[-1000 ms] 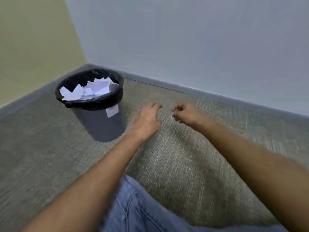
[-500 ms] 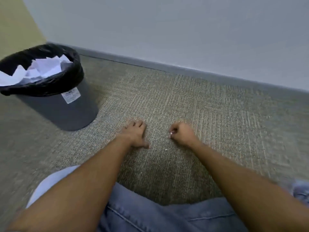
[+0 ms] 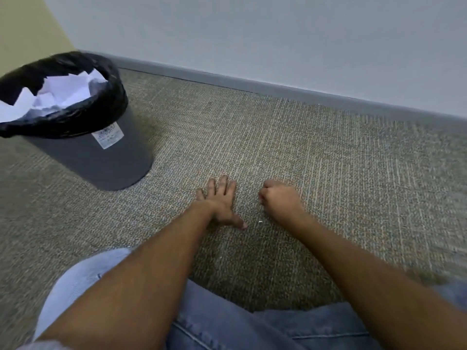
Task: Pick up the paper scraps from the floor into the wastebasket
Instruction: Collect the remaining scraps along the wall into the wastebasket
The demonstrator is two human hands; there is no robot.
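- Nearest the camera are the person's knees in blue jeans (image 3: 265, 329), low in the frame, with both bare forearms reaching forward over them.
- The left hand (image 3: 219, 202) lies flat on the carpet floor (image 3: 328, 173), palm down, its grip spread: fingers straight and apart, thumb stretched out to the right and touching the carpet.
- Just right of that thumb tip lies one tiny white paper scrap (image 3: 259, 221) on the floor, between the two hands and touched by neither.
- The right hand (image 3: 279, 198) rests near the left, knuckles up, its grip curled tight into a fist; whether it pinches any paper cannot be told.
- Farther off to the left stands the grey wastebasket (image 3: 101, 160), upright on the carpet, well apart from both hands, lined with a black bag (image 3: 101, 107) folded over its rim and bearing a white label (image 3: 108, 135).
- Crumpled white paper (image 3: 65, 90) fills the basket near to the rim.
- Beyond, a grey baseboard (image 3: 278, 89) runs under a pale wall (image 3: 278, 34).
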